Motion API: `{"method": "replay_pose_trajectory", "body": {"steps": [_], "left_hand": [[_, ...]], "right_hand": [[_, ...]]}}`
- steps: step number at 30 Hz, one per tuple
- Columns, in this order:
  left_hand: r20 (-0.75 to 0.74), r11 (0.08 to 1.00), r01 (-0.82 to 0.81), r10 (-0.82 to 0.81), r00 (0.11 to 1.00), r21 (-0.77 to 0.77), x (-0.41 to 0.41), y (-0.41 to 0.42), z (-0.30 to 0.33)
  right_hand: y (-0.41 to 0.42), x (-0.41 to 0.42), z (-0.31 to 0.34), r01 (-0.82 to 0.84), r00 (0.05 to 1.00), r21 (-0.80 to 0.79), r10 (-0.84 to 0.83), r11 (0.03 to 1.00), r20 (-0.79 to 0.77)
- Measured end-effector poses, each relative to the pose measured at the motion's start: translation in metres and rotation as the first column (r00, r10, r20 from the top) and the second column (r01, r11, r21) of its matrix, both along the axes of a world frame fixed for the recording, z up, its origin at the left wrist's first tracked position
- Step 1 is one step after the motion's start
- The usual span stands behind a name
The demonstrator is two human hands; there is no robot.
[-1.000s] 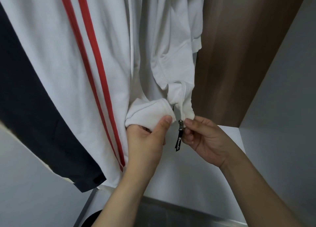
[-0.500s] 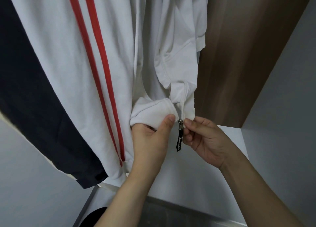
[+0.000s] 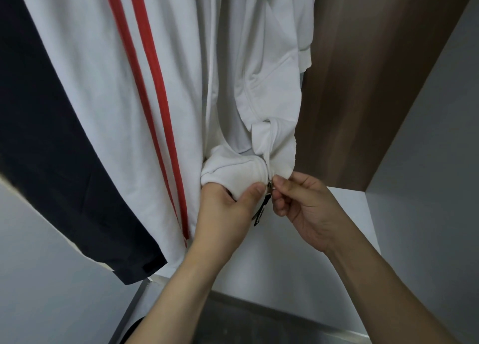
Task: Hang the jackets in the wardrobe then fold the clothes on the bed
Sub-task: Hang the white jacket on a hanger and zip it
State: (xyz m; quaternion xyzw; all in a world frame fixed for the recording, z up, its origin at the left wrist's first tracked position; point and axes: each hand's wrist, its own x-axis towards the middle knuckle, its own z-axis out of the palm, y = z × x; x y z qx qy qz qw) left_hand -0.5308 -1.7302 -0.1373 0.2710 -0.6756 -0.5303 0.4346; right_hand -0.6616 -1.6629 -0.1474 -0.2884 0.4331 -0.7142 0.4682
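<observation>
Below, left hand (image 3: 228, 208) bunches the soft white jacket hem (image 3: 233, 172); right hand (image 3: 303, 203) pinches its metal zipper (image 3: 269, 185).

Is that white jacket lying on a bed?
No, the white jacket hangs inside the wardrobe while both hands pinch its bottom hem.

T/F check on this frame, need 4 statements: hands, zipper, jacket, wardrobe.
1. The left hand grips the bunched hem of the white jacket. True.
2. The right hand hangs free, holding nothing. False: its fingers pinch at the zipper slider.
3. The black zipper pull tab dangles between the hands. True.
4. The jacket's stripes are blue. False: they are red.
</observation>
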Motion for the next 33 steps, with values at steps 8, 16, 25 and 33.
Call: {"method": "replay_pose_trajectory", "body": {"steps": [8,16,25,33], "left_hand": [[0.011,0.998,0.002,-0.001,1.0,-0.06,0.0,0.002,-0.002],[0.308,0.996,0.025,0.003,0.951,-0.087,-0.001,-0.011,-0.002],[0.371,0.982,0.1,-0.154,0.916,0.162,0.0,-0.012,-0.02],[0.415,0.986,0.128,-0.163,0.895,0.111,0.001,-0.013,-0.018]], "right_hand": [[-0.002,-0.004,0.007,-0.037,0.999,-0.019,0.036,0.999,-0.012],[-0.002,-0.004,0.001,0.066,0.995,0.028,-0.064,0.997,-0.071],[-0.003,-0.008,0.006,0.096,0.994,0.058,-0.093,0.994,-0.062],[-0.005,-0.013,0.005,0.108,0.993,0.062,-0.105,0.992,-0.061]]}}
